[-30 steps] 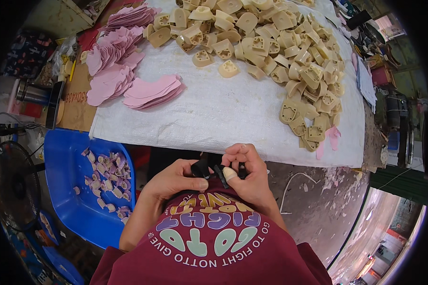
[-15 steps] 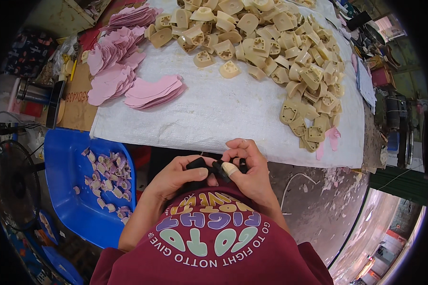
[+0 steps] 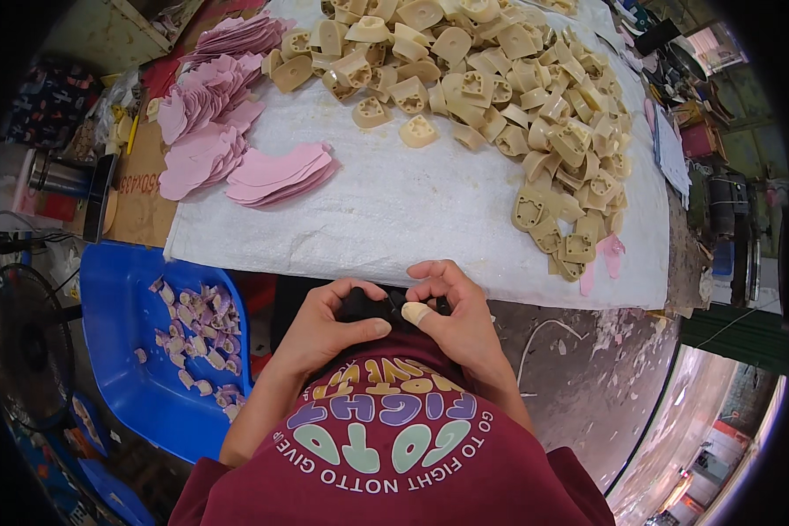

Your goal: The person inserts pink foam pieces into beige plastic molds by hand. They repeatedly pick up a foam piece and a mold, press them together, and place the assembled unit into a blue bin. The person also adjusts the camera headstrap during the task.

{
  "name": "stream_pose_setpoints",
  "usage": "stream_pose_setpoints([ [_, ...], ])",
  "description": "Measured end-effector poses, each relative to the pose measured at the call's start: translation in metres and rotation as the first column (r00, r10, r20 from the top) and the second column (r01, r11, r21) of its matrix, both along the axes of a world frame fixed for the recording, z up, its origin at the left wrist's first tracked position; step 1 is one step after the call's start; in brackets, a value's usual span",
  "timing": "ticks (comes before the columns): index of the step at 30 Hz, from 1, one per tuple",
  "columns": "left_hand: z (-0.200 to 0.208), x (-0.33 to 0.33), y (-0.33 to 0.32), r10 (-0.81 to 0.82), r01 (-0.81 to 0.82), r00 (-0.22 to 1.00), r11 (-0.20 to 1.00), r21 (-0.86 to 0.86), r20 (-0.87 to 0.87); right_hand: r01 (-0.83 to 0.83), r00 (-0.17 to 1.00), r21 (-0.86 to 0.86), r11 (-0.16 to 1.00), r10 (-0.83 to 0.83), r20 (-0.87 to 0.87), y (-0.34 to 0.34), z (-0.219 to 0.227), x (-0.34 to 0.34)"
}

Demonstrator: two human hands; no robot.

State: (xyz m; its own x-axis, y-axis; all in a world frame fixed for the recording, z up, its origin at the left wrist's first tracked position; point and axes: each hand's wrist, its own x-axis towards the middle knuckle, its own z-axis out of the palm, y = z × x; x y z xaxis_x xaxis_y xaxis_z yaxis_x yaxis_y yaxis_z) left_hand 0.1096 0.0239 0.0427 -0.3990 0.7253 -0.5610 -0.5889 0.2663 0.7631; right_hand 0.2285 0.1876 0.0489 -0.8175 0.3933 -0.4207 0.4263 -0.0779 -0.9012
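Note:
My left hand (image 3: 329, 320) and my right hand (image 3: 460, 320) meet in front of the table's near edge, above my lap. Between them is a small soft-looking black piece (image 3: 397, 303), which the fingers of both hands pinch. Its exact kind cannot be made out against the dark background. A beige wrap (image 3: 416, 312) covers the right thumb tip. The right index finger is raised and bent, while the left thumb lies forward below the black piece.
Beige plastic shoe heels (image 3: 535, 105) are heaped on a white sheet (image 3: 368, 219). Pink cut pieces (image 3: 280, 171) lie stacked at left. A blue basin (image 3: 131, 386) beside my left arm holds purple-and-cream pieces (image 3: 203, 329). A black fan (image 3: 31, 342) stands far left.
The left thumb has straightened and the left fingers have shifted slightly upward. Less of the black piece shows between the hands. The view has moved a little.

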Motion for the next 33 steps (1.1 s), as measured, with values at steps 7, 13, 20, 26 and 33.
stream_pose_setpoints([
  [7,-0.004,0.011,0.005,-0.009,0.008,0.937,1.000,-0.006,-0.349,0.076,0.996,0.116,0.990,-0.069,-0.064,-0.012,-0.013,0.000],
  [13,0.004,0.009,0.004,-0.291,0.102,0.736,0.940,-0.324,-0.611,0.026,0.992,0.489,0.872,0.036,-0.118,-0.020,-0.012,0.003],
  [20,0.014,0.011,-0.009,-0.420,0.095,0.630,0.876,-0.472,-0.653,0.057,0.989,0.508,0.859,0.023,-0.149,-0.023,-0.012,0.006],
  [26,0.009,-0.001,-0.019,-0.344,0.196,0.848,0.910,-0.365,-0.403,0.073,0.990,0.427,0.901,-0.012,-0.142,-0.025,-0.012,0.003],
  [33,0.006,-0.003,-0.023,-0.291,0.200,0.872,0.945,-0.258,-0.393,0.091,0.992,0.354,0.931,-0.055,-0.112,-0.022,-0.012,0.000],
])
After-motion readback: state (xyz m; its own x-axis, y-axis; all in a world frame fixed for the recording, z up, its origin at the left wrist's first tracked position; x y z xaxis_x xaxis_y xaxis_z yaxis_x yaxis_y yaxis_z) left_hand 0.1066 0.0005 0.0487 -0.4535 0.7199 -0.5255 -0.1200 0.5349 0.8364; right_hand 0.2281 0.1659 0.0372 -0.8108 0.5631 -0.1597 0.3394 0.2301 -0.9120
